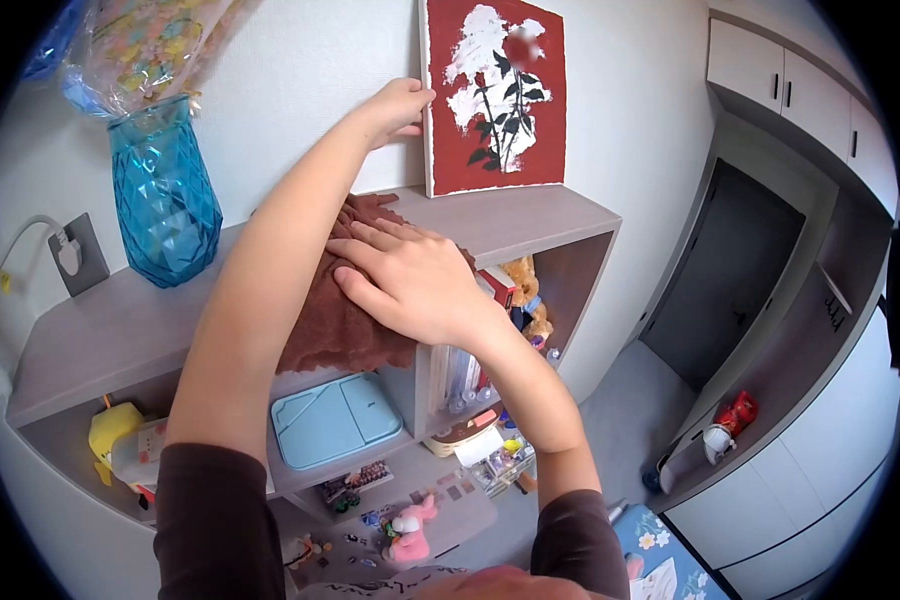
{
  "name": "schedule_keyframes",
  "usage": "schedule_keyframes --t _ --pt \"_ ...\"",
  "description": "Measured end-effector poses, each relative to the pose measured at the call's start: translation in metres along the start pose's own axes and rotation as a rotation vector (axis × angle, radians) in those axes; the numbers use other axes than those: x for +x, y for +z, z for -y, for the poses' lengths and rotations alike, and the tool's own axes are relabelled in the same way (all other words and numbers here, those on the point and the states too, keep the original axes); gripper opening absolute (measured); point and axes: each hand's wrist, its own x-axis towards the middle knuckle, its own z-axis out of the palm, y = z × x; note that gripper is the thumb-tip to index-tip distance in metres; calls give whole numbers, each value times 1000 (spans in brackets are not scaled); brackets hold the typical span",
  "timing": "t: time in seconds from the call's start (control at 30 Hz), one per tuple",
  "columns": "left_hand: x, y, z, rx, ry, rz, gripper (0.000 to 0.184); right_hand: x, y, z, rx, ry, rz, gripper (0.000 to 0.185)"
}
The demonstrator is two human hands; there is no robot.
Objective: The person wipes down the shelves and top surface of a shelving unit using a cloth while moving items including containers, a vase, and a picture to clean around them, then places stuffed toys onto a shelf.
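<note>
The left hand (395, 112) pinches the flat red flower painting (510, 110) by its edge; best hold it steady. The right hand (415, 285), fingers spread, lies on the wrinkly brown cloth (345, 330); press evenly.

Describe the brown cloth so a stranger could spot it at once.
Find the grey shelf unit against the white wall. On its top, right of the faceted blue vase, the cloth lies under the right hand, overhanging the front edge. Unlike the vase or red painting, it is rumpled brown fabric.
</note>
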Motion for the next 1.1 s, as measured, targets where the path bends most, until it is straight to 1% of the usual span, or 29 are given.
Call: schedule_keyframes --t 0.03,0.13,0.23,0.33,0.43,0.5,0.6,0.63,0.7,0.73,0.77,0.87,1.0,1.03,1.1 --pt "0 2 1 -21 5 14 35 0 0 -1 -1 0 0 36" --pt "-1 4 3 -70 9 -32 33 2 2 -2 1 0 4 35" --pt "2 4 8 -82 56 -46 32 3 0 -1 11 17 26 35" --pt "1 8 9 -29 96 -125 32 4 -1 1 17 29 31 35" --pt "-7 11 5 -10 80 -157 31 5 1 1 -5 14 18 35" --pt "-11 16 -1 8 105 -251 32 3 0 0 -3 22 31 35" --pt "-4 19 3 48 164 -328 34 -1 -13 1 -2 47 151 36" --pt "2 19 7 64 190 -344 34 -4 -14 1 4 42 114 36" --pt "-18 29 -12 -23 223 -437 34 -10 -13 0 14 31 39 36" --pt "-25 33 -19 -67 238 -483 34 -12 -13 -2 0 30 37 36" --pt "-25 30 -19 -149 251 -443 34 -13 -12 -3 -13 29 35 36" --pt "-27 21 -22 -187 273 -509 32 -12 -7 -2 -20 34 45 37" --pt "-37 -6 -46 -360 367 -473 30 2 -2 1 -21 47 91 38" --pt "-38 -13 -51 -298 342 -417 30 0 -5 1 -2 66 121 39" --pt "-36 -29 -50 -282 399 -468 27 1 -8 4 18 92 152 39"
